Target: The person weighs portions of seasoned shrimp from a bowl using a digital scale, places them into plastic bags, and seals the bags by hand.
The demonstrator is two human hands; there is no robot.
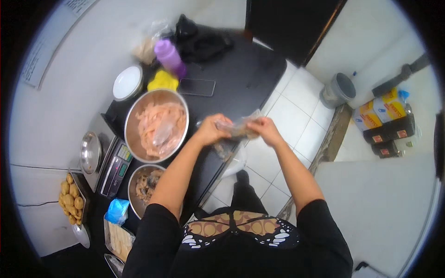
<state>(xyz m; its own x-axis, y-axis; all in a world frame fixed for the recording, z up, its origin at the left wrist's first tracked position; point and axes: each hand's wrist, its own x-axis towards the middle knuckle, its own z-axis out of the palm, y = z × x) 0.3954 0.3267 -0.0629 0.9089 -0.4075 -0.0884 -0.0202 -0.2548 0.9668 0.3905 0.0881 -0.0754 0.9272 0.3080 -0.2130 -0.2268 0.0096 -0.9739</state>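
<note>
My left hand point(212, 130) and my right hand point(266, 130) are raised over the counter's front edge. A clear plastic bag point(239, 129) is stretched between them, each hand gripping one end; its contents are blurred. Under my left hand, another clear bag point(222, 151) with something brownish lies by the counter edge. Left of it, a large steel bowl point(128, 139) holds pale pink strips of raw meat or fish point(156, 121), with a clear plastic piece on top. A smaller steel bowl point(134, 201) with brownish and dark scraps point(146, 184) is partly hidden behind my left forearm.
On the black counter point(240, 76) are a flat dark rectangular object point(197, 87), a yellow cloth point(163, 80), a purple bottle point(168, 55), white dishes point(127, 83) and a digital scale point(116, 170). Potatoes point(71, 201) lie farther left. A grey bucket point(338, 91) stands on the floor.
</note>
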